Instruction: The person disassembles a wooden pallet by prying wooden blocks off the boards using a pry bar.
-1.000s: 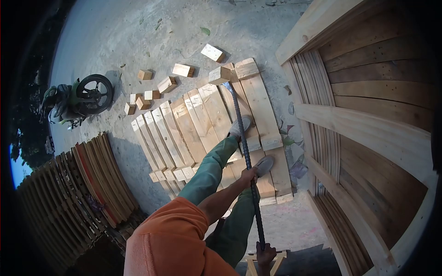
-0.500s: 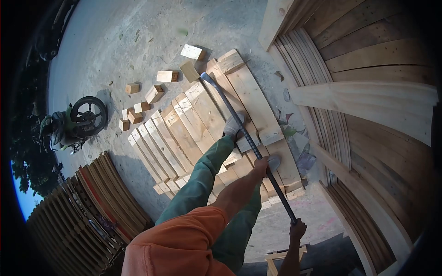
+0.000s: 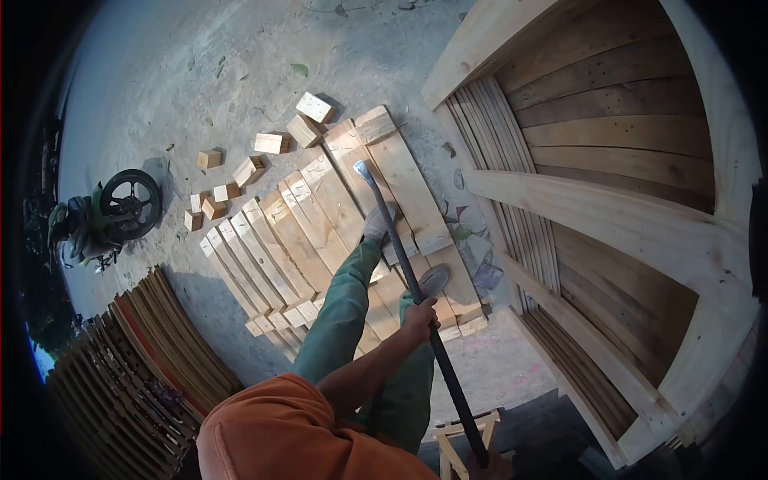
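My left hand (image 3: 420, 314) is closed round the middle of a long dark metal bar (image 3: 452, 376). Dim at the bottom edge, my right hand (image 3: 496, 464) grips the bar's lower end. The bar's bright, flattened tip (image 3: 362, 170) points away from me, over pale boards. Under it lies a wooden panel of nailed planks (image 3: 318, 196). One shoe (image 3: 380, 222) rests on the planks beside the bar; the other shoe (image 3: 434, 278) is on the nearer boards to the right.
Several wood blocks (image 3: 272, 143) lie on the concrete (image 3: 240, 72) beyond the panel's left side. Large wooden frames (image 3: 592, 204) stand at the right. Stacked slatted panels (image 3: 152, 352) are at the lower left, a motorbike wheel (image 3: 130, 205) at the left, a small wooden stand (image 3: 468, 440) at the bottom.
The bar's tip has drawn back from beside the block at the panel's far edge. Both hands have moved down towards me with the bar. The view has shifted, moving the panel left in the frame.
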The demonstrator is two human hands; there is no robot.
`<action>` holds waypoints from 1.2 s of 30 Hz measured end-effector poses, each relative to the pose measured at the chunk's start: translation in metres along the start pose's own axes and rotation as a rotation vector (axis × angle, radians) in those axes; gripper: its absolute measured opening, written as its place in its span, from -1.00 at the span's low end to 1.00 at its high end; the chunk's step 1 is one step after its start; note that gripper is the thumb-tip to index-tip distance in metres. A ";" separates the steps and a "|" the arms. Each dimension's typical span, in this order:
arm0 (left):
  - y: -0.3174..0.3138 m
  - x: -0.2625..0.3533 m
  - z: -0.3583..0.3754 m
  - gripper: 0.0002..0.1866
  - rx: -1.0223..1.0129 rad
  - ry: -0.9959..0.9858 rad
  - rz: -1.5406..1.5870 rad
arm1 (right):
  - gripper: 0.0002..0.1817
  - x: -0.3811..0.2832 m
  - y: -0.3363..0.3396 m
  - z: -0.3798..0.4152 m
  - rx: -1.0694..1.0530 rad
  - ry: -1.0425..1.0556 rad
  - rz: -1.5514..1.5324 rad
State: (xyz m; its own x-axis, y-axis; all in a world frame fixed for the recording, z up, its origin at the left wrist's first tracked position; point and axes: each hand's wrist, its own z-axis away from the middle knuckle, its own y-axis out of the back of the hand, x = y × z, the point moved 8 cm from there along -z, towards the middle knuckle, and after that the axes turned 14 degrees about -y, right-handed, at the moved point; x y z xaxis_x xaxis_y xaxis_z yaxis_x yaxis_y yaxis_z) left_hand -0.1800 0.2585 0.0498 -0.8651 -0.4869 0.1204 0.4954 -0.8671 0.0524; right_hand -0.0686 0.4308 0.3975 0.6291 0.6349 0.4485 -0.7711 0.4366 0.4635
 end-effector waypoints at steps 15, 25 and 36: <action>-0.063 0.122 -0.024 -0.72 -0.176 -0.032 0.061 | -0.57 -0.112 0.118 0.036 -0.008 -0.045 0.104; -0.099 0.063 -0.039 -0.74 -0.070 -0.227 0.101 | -0.55 -0.056 0.112 -0.048 0.479 0.304 -0.028; -0.062 0.091 -0.027 -0.64 -0.025 -0.149 -0.146 | -0.56 -0.074 0.082 -0.012 0.334 0.355 -0.101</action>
State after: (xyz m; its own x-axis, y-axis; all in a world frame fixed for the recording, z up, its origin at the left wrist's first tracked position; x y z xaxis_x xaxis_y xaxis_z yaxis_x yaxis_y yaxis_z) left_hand -0.2917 0.2647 0.0311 -0.9052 -0.3368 0.2592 0.3622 -0.9304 0.0561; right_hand -0.1798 0.4276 0.3933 0.5819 0.8032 0.1276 -0.5975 0.3158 0.7370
